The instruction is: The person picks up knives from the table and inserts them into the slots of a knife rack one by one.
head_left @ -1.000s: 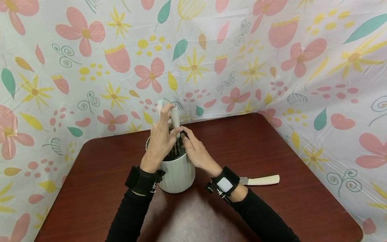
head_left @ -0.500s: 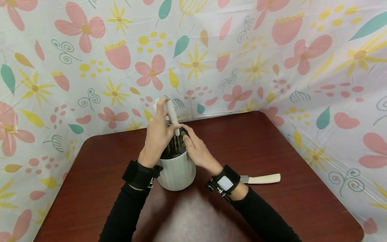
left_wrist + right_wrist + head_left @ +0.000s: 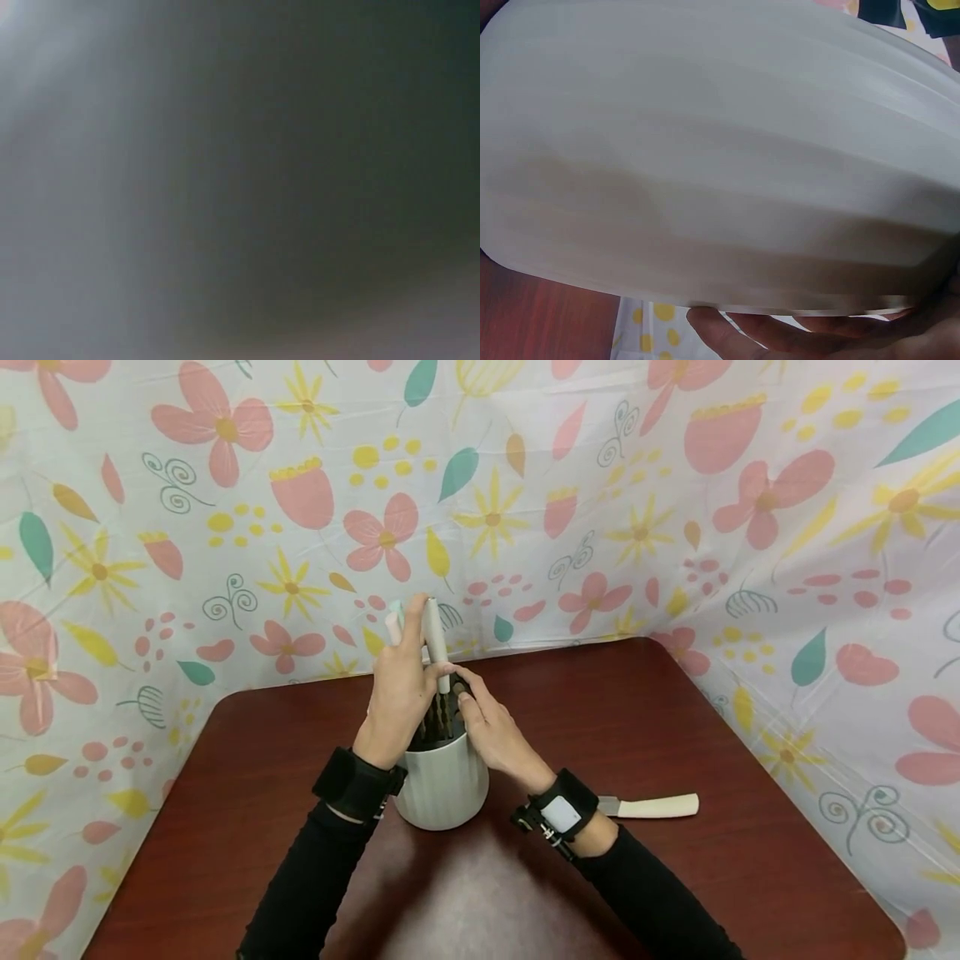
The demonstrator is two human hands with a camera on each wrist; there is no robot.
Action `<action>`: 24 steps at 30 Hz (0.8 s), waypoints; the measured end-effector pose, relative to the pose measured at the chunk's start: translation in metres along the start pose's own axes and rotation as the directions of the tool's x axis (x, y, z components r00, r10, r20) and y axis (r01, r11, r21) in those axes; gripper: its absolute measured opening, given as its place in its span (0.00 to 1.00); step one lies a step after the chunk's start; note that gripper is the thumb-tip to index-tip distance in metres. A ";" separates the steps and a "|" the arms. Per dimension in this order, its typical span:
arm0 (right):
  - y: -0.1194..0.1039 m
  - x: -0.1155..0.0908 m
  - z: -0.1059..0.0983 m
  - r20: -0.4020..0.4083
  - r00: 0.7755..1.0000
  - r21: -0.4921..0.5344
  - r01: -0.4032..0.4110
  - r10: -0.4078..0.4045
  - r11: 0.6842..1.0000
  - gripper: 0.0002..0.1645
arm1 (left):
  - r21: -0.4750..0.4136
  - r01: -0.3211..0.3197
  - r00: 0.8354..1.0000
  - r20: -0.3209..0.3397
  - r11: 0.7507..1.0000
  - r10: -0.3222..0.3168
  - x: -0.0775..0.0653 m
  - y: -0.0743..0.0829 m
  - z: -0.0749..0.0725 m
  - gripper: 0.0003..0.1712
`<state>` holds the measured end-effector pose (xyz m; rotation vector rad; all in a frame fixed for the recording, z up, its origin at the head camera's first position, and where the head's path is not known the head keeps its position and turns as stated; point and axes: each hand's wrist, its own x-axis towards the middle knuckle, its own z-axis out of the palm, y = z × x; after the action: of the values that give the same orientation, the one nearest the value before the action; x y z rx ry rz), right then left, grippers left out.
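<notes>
A pale, ribbed knife holder (image 3: 442,789) with a dark inside stands on the table, filling most of the right wrist view. Out of its top rises a white-handled knife (image 3: 436,639), nearly upright, its lower part among dark, gold-edged strips. My left hand (image 3: 402,697) holds this handle, index finger stretched up along it and thumb at its lower end. The right hand (image 3: 491,727) grips the holder's right side at the rim; its fingers (image 3: 742,334) run along the wall in the right wrist view. The left wrist view is only a grey blur.
Behind the left hand, another pale handle (image 3: 392,628) and a light blue tip stick up. A cream-handled knife (image 3: 660,806) lies on the brown table (image 3: 600,727), its blade partly behind the right wrist. A flowered cloth (image 3: 525,527) hangs behind the table.
The white handle leaned left half a second ago and now stands more upright, with the left index finger straighter on it. The right hand keeps its place on the holder.
</notes>
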<state>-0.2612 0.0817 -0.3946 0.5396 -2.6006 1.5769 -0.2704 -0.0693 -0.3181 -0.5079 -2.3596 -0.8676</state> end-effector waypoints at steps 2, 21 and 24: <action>0.000 -0.001 0.000 0.003 1.000 0.002 0.000 0.000 1.000 0.28 | 0.020 0.017 1.000 0.012 1.000 -0.017 0.000 0.001 0.000 0.48; 0.000 -0.003 0.002 -0.003 1.000 0.006 -0.008 0.008 1.000 0.29 | 0.021 0.030 1.000 0.010 0.999 -0.030 -0.014 0.001 0.003 0.56; -0.002 -0.003 -0.001 0.001 1.000 0.003 -0.012 0.012 1.000 0.29 | 0.036 0.023 1.000 -0.002 0.999 -0.023 -0.013 0.003 0.005 0.55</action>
<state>-0.2580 0.0827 -0.3935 0.5259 -2.6074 1.5853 -0.2606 -0.0655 -0.3277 -0.4658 -2.3802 -0.8338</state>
